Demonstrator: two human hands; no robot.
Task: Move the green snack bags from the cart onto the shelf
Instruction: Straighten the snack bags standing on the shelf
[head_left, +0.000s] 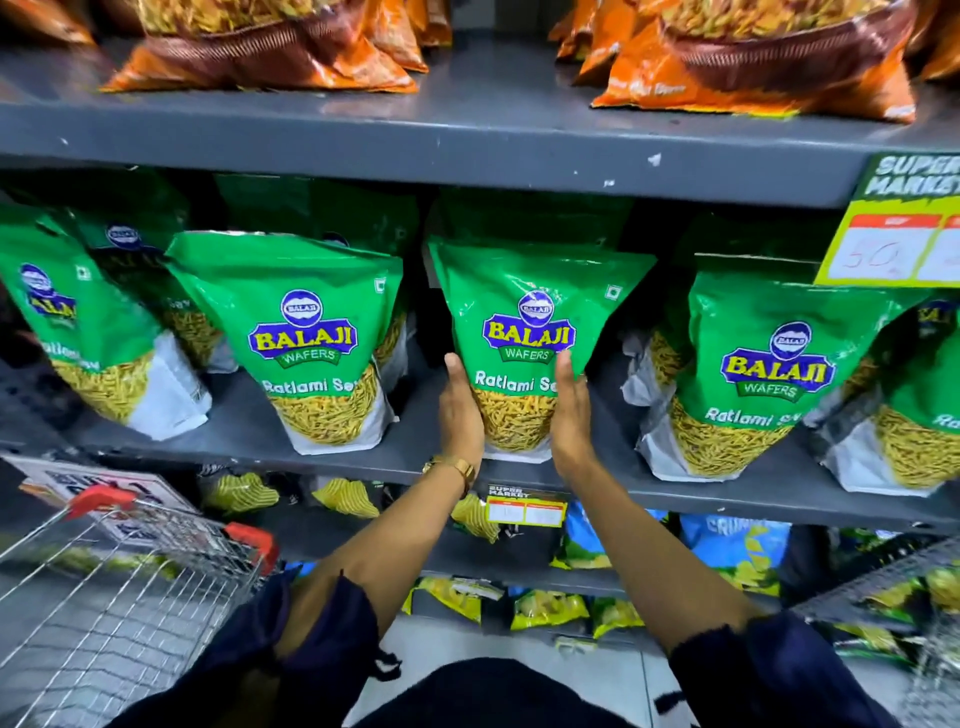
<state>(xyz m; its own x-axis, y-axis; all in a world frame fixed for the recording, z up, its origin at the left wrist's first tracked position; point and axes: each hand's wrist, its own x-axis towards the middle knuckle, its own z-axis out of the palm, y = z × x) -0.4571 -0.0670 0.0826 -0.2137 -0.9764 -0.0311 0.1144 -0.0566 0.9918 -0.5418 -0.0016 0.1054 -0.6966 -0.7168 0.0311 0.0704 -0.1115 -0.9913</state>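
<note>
A green snack bag (527, 312) stands upright on the grey middle shelf (415, 457), near its front edge. My left hand (460, 415) presses flat against the bag's left side and my right hand (571, 410) against its right side, so the bag is held between both palms. More green bags of the same kind stand to the left (306, 332) and to the right (753, 374), with others behind them. The wire cart (119, 587) with red handle corners is at the lower left; I see no green bags in its visible part.
Orange snack bags (270, 47) lie on the upper shelf. A price tag (893, 244) hangs from that shelf's edge at the right. Lower shelves hold yellow and blue snack packets (550, 608). A second wire basket edge (924, 649) shows at the bottom right.
</note>
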